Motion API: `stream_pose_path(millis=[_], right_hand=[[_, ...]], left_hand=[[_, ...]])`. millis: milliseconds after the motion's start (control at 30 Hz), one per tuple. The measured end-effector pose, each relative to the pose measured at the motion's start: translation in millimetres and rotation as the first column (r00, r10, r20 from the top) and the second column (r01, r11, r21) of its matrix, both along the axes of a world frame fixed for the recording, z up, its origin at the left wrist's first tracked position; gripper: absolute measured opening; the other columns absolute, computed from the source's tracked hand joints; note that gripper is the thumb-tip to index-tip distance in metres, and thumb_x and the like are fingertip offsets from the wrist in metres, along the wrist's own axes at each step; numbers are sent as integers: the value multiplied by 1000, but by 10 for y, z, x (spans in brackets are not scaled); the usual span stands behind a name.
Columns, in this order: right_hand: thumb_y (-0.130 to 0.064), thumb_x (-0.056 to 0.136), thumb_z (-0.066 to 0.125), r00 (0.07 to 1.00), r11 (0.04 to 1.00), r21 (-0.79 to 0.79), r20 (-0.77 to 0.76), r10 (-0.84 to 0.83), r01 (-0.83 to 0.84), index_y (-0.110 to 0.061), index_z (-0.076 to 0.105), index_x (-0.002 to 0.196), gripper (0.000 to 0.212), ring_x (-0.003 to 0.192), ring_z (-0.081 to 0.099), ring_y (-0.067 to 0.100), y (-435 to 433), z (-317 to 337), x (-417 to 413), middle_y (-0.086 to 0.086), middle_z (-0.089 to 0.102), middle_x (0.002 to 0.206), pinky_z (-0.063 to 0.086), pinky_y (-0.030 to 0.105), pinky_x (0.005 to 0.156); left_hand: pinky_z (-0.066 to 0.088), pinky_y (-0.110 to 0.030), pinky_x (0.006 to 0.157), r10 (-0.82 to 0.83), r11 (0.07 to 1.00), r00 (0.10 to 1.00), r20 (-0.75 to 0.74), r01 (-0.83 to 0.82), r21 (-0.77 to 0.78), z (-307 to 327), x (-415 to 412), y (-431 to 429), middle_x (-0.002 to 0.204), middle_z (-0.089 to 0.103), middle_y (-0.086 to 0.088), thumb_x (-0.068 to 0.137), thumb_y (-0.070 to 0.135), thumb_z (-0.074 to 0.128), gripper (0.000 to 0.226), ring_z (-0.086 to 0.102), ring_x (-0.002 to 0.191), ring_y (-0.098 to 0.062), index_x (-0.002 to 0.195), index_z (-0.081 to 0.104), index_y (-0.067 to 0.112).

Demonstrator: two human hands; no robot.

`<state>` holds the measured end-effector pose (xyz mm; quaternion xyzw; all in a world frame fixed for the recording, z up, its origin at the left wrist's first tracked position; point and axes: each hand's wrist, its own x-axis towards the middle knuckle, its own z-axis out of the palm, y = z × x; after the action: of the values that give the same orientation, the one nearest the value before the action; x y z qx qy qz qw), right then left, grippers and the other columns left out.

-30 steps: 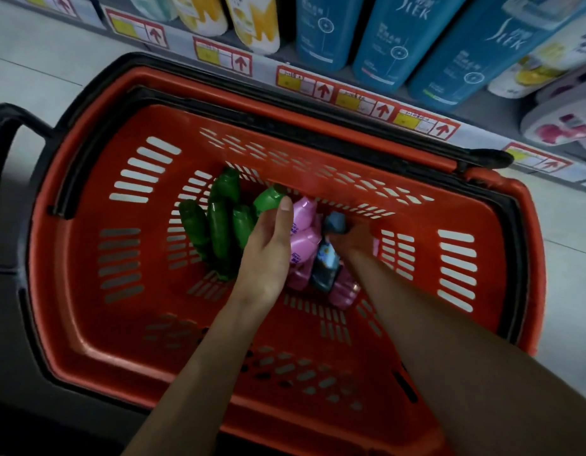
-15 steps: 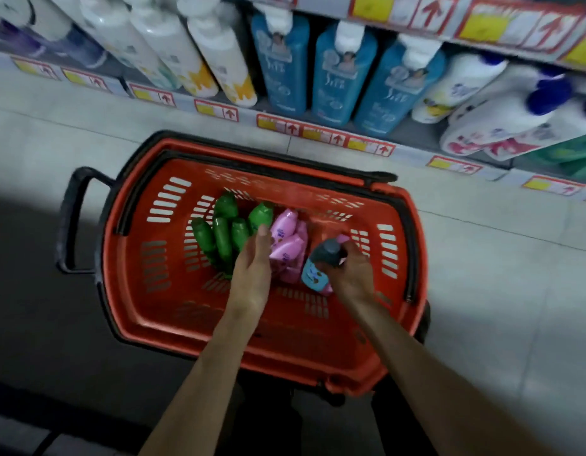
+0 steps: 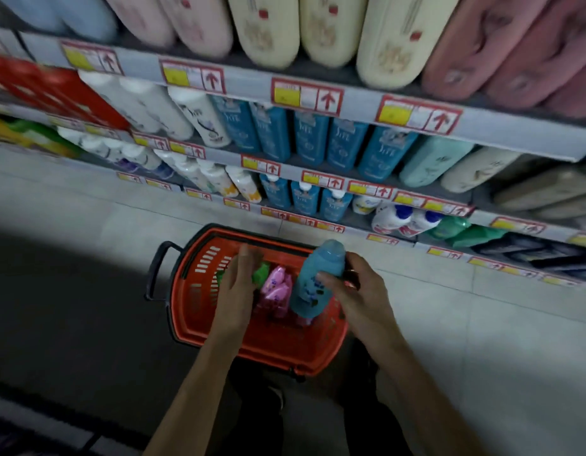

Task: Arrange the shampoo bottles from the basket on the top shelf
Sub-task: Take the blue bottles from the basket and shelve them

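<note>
The right hand [image 3: 360, 291] grips a blue bottle [image 3: 314, 281], thumb across the label and fingers curled behind it. It holds the bottle tilted, cap pointing away, above the right side of the orange basket [image 3: 278, 353], which stands on the floor [image 3: 482, 324] near the lowest shelf. The left hand [image 3: 239, 281] hovers over the basket's left part, fingers stretched out and holding nothing, above a green bottle [image 3: 260, 273]; blur hides whether it touches. Pink bottles [image 3: 277, 287] lie in the basket between the hands. The step looks like the carry from basket to shelf, placing not yet done. The next move calls for raising the bottle to the highest shelf [image 3: 252, 83] in view. Its front is packed with cream and pink bottles, with no gap showing. The lower shelf lips jut out, so rising through the open aisle seems safest.
</note>
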<state>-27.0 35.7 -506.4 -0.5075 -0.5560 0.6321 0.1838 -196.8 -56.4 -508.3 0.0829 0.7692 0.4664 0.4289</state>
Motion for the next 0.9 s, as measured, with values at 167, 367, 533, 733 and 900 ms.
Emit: stream_pose_path(millis=[167,367,533,733,900], right_hand=[[-14,89,71,989,995,58,-134,-67,76,-13,63,120,32,99,64,-9,195,1086,164,-11,70,111,49,5,73],[-21,88,72,946,980,151,-315,-80,133,-19,65,116,29,98,68,1,327,2385,355,-13,72,106,52,13,74],[-33,80,71,905,968,214,-425,-31,133,-25,67,115,36,100,70,10,533,3424,486,-7,74,104,57,26,79],[-31,77,69,867,920,364,-495,59,145,-19,66,115,40,96,70,7,791,4370,720,-7,74,102,55,20,77],[-35,84,67,875,856,499,-465,133,135,-22,65,118,37,100,69,11,819,5005,939,-7,73,106,58,30,82]], left_hand=[[43,-43,111,-65,985,993,-94,79,153,1036,212,274,128,66,14,96,64,32,55,59,122,-4,127,64,31],[45,-40,108,-87,935,989,-122,123,333,2227,472,504,130,67,9,100,51,29,54,60,122,-6,132,62,21],[44,-43,109,-71,888,982,-177,144,436,3139,601,821,127,69,6,101,51,30,52,60,123,-10,126,66,23],[45,-38,106,-56,791,970,-237,188,583,4142,823,1150,123,70,9,94,57,31,53,61,122,-9,122,64,27],[42,-48,111,-46,726,963,-265,215,653,4863,960,1254,133,65,2,92,57,35,61,61,122,-13,133,61,20]])
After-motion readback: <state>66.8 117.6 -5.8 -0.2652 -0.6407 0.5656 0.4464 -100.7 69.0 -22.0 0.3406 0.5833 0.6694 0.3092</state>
